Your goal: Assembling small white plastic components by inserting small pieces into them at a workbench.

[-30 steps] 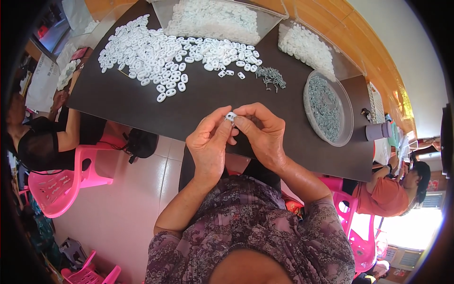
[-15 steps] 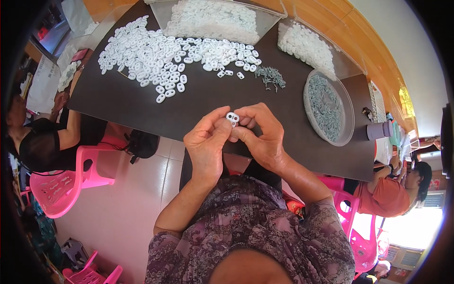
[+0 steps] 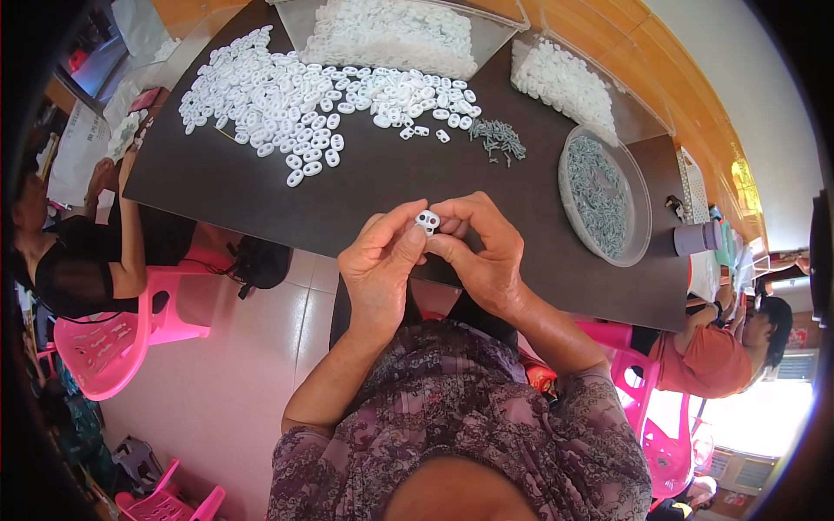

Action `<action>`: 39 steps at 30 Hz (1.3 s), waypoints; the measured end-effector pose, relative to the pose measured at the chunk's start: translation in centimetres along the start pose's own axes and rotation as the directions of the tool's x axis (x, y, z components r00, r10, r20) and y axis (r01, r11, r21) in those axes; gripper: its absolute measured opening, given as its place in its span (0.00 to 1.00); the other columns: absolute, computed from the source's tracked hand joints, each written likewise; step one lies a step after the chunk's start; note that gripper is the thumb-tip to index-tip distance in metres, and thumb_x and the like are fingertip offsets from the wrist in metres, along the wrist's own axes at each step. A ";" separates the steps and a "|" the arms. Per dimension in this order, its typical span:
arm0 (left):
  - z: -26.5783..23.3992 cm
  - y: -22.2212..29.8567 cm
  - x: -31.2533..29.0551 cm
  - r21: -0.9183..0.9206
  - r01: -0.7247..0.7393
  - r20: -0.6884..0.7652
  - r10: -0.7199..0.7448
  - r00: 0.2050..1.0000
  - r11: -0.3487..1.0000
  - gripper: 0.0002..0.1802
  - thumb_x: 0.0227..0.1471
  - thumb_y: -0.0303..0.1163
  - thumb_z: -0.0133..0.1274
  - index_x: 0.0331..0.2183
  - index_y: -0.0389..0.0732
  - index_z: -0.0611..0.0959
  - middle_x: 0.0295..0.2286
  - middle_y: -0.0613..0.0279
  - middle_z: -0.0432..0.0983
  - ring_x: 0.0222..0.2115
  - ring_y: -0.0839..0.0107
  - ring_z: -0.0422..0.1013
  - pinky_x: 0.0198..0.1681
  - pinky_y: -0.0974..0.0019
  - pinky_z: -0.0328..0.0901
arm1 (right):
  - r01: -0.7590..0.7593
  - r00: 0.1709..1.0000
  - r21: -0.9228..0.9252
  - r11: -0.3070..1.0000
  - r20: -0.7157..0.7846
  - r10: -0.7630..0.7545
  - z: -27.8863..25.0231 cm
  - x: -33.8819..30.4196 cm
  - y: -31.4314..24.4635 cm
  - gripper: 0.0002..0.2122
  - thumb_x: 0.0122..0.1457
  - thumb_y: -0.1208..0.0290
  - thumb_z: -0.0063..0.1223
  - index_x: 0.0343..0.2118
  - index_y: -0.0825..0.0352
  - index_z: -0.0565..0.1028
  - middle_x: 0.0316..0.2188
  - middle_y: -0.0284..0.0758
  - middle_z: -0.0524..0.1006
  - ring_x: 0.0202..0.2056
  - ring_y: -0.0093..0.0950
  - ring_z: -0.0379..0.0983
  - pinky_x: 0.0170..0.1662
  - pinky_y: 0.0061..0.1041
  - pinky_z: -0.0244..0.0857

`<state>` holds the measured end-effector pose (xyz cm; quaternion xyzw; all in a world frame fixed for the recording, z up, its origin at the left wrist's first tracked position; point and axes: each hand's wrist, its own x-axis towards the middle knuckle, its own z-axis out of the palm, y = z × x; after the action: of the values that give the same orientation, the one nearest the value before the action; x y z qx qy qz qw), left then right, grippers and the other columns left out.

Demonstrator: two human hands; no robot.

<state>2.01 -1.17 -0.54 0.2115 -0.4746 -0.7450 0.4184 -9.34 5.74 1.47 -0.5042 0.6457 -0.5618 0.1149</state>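
Between my fingertips, above the near edge of the dark table, is a small white plastic piece with two holes [image 3: 426, 220]. My left hand [image 3: 382, 260] pinches it from the left, thumb and forefinger closed on it. From the other side my right hand [image 3: 479, 250] grips the same piece with thumb and fingers. Part of it is hidden by the thumbs. A large heap of white oval two-hole pieces [image 3: 261, 91] lies across the far left of the table, and a few small white pieces [image 3: 421, 132] lie apart in front of it.
Grey screw-like pins [image 3: 497, 139] lie loose by the heap; more fill a round clear tray [image 3: 644, 221] at right. Clear bins [image 3: 512, 16] of white parts stand behind. A purple cup [image 3: 695, 239] is at the right edge. People sit left [image 3: 78, 265] and right [image 3: 704, 352].
Both hands stay nearly in place, the piece still held between them and slightly turned. The person at left has shifted an arm.
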 end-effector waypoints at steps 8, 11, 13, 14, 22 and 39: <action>0.0 -0.3 -0.2 -0.014 -0.052 0.028 0.053 0.998 0.999 0.13 0.53 0.21 0.50 0.42 0.32 0.78 0.29 0.65 0.69 0.26 0.80 0.66 0.29 0.78 0.64 | 0.016 1.000 0.071 0.997 -0.014 -0.015 0.1 -0.2 -0.2 0.11 0.43 0.84 0.57 0.33 0.68 0.75 0.25 0.31 0.73 0.26 0.19 0.66 0.27 0.17 0.62; 0.1 -0.5 -0.3 0.040 -0.109 0.022 0.108 0.994 0.993 0.13 0.53 0.22 0.50 0.42 0.32 0.78 0.30 0.65 0.69 0.26 0.80 0.66 0.29 0.78 0.63 | 0.019 1.000 0.094 0.995 -0.019 -0.017 0.1 -0.2 0.0 0.12 0.43 0.84 0.57 0.34 0.69 0.75 0.25 0.31 0.73 0.25 0.19 0.67 0.27 0.17 0.63; 0.1 -0.9 -0.2 0.095 -0.191 0.029 0.189 0.982 0.977 0.13 0.53 0.22 0.50 0.42 0.32 0.78 0.29 0.65 0.69 0.26 0.80 0.66 0.28 0.78 0.63 | 0.034 0.999 0.090 0.995 -0.005 -0.034 0.0 -0.3 0.2 0.11 0.44 0.85 0.56 0.34 0.70 0.75 0.26 0.32 0.73 0.25 0.19 0.68 0.28 0.17 0.63; 0.1 -0.9 -0.3 0.095 -0.190 0.029 0.188 0.982 0.977 0.13 0.53 0.22 0.50 0.42 0.32 0.78 0.29 0.65 0.69 0.26 0.80 0.66 0.28 0.78 0.63 | 0.033 0.999 0.090 0.995 -0.005 -0.033 0.1 -0.3 0.2 0.11 0.44 0.85 0.56 0.34 0.70 0.75 0.26 0.32 0.73 0.25 0.19 0.68 0.28 0.17 0.63; 0.7 -1.4 -0.6 0.164 -0.272 -0.033 0.281 0.959 0.948 0.11 0.53 0.23 0.50 0.40 0.32 0.79 0.27 0.65 0.69 0.24 0.80 0.64 0.26 0.78 0.62 | -0.001 0.999 0.260 0.966 -0.048 0.014 0.7 -0.9 0.3 0.11 0.45 0.86 0.55 0.34 0.71 0.75 0.26 0.33 0.73 0.26 0.18 0.68 0.28 0.16 0.63; 0.9 -0.7 -1.0 0.039 -0.199 -0.062 0.201 0.978 0.979 0.10 0.54 0.22 0.49 0.40 0.31 0.78 0.27 0.65 0.69 0.25 0.81 0.65 0.27 0.78 0.62 | 0.019 0.999 0.161 0.987 -0.051 -0.010 0.7 -1.3 -0.1 0.13 0.46 0.83 0.56 0.37 0.70 0.74 0.27 0.34 0.74 0.26 0.25 0.66 0.29 0.22 0.62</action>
<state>1.58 0.28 -0.85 0.1938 -0.4915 -0.6840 0.5030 -8.21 6.28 0.75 -0.4838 0.5970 -0.6254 0.1352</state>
